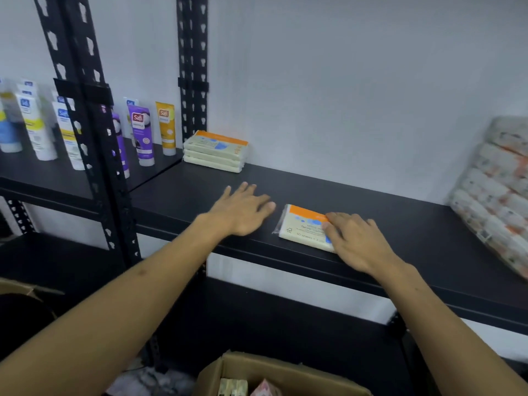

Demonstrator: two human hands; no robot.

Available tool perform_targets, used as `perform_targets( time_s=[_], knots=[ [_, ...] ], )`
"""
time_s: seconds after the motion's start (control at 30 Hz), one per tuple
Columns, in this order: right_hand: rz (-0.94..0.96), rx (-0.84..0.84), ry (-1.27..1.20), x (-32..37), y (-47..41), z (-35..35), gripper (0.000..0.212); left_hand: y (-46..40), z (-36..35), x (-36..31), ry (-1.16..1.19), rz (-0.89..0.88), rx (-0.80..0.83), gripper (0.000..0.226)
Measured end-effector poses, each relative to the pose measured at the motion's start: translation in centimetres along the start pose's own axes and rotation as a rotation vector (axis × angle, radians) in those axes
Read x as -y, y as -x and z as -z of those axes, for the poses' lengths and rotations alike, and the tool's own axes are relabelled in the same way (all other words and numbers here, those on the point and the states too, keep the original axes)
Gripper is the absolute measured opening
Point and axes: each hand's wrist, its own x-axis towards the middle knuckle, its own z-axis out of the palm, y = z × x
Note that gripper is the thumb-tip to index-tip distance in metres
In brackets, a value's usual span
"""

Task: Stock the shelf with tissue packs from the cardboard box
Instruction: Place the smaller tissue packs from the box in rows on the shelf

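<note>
- Right hand presses flat fingers on a tissue pack near the black shelf front edge, probably to slide it.
- Left hand hovers spread, empty.
- Three-pack stack sits rearward; cardboard box below.

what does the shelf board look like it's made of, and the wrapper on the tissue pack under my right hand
Shelf board: matte black, smooth; probably painted metal or laminate, can't tell which. Tissue pack: thin clear plastic film, judging by the glossy crimped edge sticking out at its left end.
</note>
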Motion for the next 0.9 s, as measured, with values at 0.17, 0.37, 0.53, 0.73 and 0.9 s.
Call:
perform_targets(
  time_s=[0.17, 0.37, 0.53, 0.73, 0.9],
  knots=[
    [-0.011, 0.066, -0.017, 1.8, -0.8, -0.6, 0.096, -0.3, 2.7, 10.9, 0.001, 0.228, -0.013, 0.065],
    [0.042, 0.068, -0.093, 6.0, -5.3, -2.1, 0.105, -0.3, 2.8, 16.1, -0.024, 0.328, -0.016, 0.067],
    [0.069, 0.091, -0.212, 9.0, -9.5, -2.8, 0.108, -1.5, 2.3, 15.8, -0.070, 0.386, -0.089, 0.074],
    [0.062, -0.004, -0.562, 11.2, -13.6, -3.3, 0.091, -2.4, 0.3, 16.3, 0.040, 0.388, -0.073, 0.082],
    [0.139, -0.248, -0.772, 14.7, -18.4, -1.6, 0.050, -2.9, 0.3, 16.5, 0.061, 0.393, -0.075, 0.086]
  ],
)
